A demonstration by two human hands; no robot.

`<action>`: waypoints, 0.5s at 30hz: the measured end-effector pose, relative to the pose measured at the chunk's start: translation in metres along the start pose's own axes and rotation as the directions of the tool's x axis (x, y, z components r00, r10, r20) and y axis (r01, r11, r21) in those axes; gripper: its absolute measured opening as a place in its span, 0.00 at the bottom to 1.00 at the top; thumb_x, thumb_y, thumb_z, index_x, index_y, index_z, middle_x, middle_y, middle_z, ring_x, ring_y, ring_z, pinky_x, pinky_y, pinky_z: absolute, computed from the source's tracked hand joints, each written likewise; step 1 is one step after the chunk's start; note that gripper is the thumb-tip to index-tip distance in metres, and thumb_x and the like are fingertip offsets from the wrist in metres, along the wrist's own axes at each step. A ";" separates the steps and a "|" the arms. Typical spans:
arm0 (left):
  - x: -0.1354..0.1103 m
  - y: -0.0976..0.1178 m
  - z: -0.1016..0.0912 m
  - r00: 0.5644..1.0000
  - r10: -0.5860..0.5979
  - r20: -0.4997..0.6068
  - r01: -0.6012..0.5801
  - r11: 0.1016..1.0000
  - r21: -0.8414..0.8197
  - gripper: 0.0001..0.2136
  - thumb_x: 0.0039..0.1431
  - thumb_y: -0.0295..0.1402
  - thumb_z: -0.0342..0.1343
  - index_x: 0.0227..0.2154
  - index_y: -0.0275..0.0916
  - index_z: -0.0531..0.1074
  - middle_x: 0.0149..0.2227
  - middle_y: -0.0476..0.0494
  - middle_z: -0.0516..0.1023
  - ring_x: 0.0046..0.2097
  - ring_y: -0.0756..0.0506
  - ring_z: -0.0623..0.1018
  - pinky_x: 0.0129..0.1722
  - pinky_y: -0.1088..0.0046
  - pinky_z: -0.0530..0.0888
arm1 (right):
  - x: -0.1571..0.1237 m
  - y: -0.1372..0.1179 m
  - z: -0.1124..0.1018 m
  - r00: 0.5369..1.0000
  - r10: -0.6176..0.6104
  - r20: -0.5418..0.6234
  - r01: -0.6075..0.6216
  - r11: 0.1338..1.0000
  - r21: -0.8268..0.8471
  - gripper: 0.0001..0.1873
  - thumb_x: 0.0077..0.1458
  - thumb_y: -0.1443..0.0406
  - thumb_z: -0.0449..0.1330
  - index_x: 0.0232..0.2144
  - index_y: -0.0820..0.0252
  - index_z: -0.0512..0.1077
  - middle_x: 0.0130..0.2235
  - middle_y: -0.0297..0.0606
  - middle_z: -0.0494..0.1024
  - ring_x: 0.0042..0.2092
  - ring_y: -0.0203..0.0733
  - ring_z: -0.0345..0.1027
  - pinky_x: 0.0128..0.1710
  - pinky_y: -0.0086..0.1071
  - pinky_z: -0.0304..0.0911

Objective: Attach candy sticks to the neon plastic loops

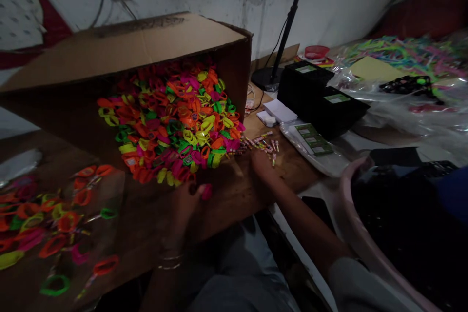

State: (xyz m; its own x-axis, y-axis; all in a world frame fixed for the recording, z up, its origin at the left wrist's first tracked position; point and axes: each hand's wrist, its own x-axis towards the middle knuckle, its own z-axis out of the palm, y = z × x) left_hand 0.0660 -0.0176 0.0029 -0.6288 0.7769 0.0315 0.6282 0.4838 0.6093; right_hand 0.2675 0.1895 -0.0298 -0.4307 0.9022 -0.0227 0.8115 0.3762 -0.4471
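Observation:
My left hand, with bracelets at the wrist, is curled at the front of the cardboard box. A small bright pink plastic piece, seemingly a toy watch, shows at its fingertips. The box lies on its side, heaped with toy watches in orange, yellow, green and pink. To the right, my right hand reaches down at the edge of a pile of thin wrapped candy sticks. Its fingers are dark and blurred, so what they hold cannot be made out.
Toy watches with candy sticks attached lie on plastic at the left. Black boxes, paper slips and a tray with green cards stand right of the candy. A pink tub is at the near right, beside a black stand further back.

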 end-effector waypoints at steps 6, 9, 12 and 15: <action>-0.015 0.016 0.042 0.989 0.129 0.065 -0.121 0.986 -0.115 0.06 0.47 0.30 0.59 0.30 0.36 0.76 0.48 0.34 0.75 0.52 0.37 0.72 0.52 0.60 0.67 | -0.069 -0.032 0.009 0.987 -0.159 0.012 0.117 0.770 0.628 0.19 0.53 0.57 0.61 0.43 0.63 0.70 0.35 0.37 0.77 0.36 0.38 0.72 0.35 0.30 0.68; -0.025 0.033 0.027 0.952 0.239 0.193 -0.187 0.949 -0.254 0.08 0.52 0.35 0.58 0.33 0.38 0.76 0.43 0.40 0.78 0.47 0.42 0.76 0.48 0.66 0.71 | -0.112 -0.044 0.014 0.974 -0.224 0.025 0.107 0.557 0.824 0.30 0.52 0.53 0.60 0.55 0.59 0.63 0.37 0.36 0.77 0.35 0.37 0.72 0.33 0.29 0.68; -0.039 0.056 0.004 0.932 0.268 0.244 -0.110 0.851 -0.513 0.12 0.52 0.38 0.60 0.39 0.39 0.74 0.40 0.44 0.78 0.43 0.44 0.77 0.44 0.69 0.73 | -0.139 -0.049 0.008 0.961 -0.269 0.068 -0.009 0.217 0.976 0.32 0.48 0.54 0.65 0.55 0.55 0.66 0.41 0.37 0.77 0.36 0.36 0.72 0.36 0.30 0.68; -0.052 0.075 -0.010 0.949 0.222 0.223 -0.011 0.733 -0.681 0.15 0.52 0.36 0.60 0.43 0.39 0.72 0.42 0.44 0.77 0.43 0.45 0.77 0.42 0.71 0.73 | -0.154 -0.053 -0.005 0.949 -0.287 0.128 -0.115 0.063 0.991 0.23 0.45 0.58 0.69 0.45 0.56 0.74 0.36 0.35 0.79 0.36 0.37 0.73 0.38 0.31 0.68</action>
State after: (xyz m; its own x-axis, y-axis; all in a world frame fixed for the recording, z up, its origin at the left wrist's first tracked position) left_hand 0.1411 -0.0259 0.0550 -0.3550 0.9348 -0.0116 0.1556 0.0713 0.9852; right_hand 0.2923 0.0316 0.0015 -0.6925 0.7214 -0.0079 -0.2905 -0.2889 -0.9122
